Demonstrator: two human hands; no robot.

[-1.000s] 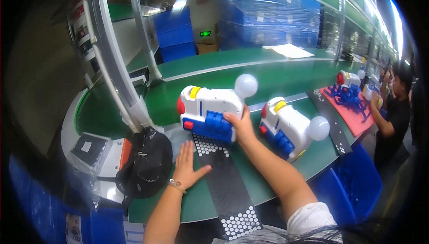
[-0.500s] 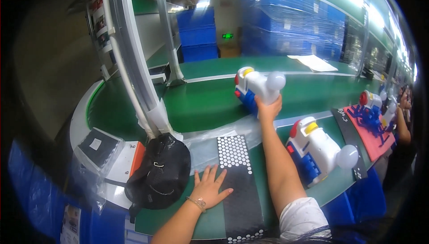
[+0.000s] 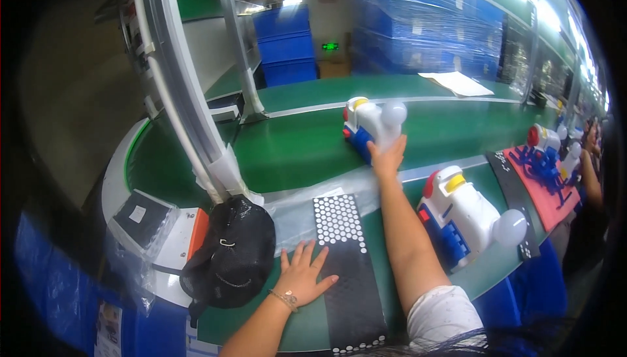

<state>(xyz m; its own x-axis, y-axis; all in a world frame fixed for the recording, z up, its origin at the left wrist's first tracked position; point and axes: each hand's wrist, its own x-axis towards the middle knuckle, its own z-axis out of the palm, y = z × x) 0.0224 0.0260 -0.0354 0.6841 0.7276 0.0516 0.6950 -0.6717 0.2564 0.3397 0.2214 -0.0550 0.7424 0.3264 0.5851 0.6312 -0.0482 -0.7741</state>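
My right hand [image 3: 386,156] is stretched out over the green conveyor belt [image 3: 294,148] and grips a white, blue and red toy with a round white ball end [image 3: 369,124]. My left hand [image 3: 304,273] lies flat, fingers spread, at the left edge of a black perforated mat [image 3: 346,259] on the near bench. A second toy of the same kind [image 3: 467,216] lies on the bench to the right of my right forearm.
A black bag [image 3: 232,252] sits left of my left hand, beside an orange-and-white device in plastic wrap [image 3: 153,226]. A grey post [image 3: 189,115] rises behind it. Another person's arm [image 3: 588,174] works at a red mat with blue parts [image 3: 545,174] on the right. Blue crates [image 3: 287,43] stand behind.
My right hand has carried the toy from the near bench out onto the conveyor belt. My left hand stays flat by the black mat. The view has shifted left.
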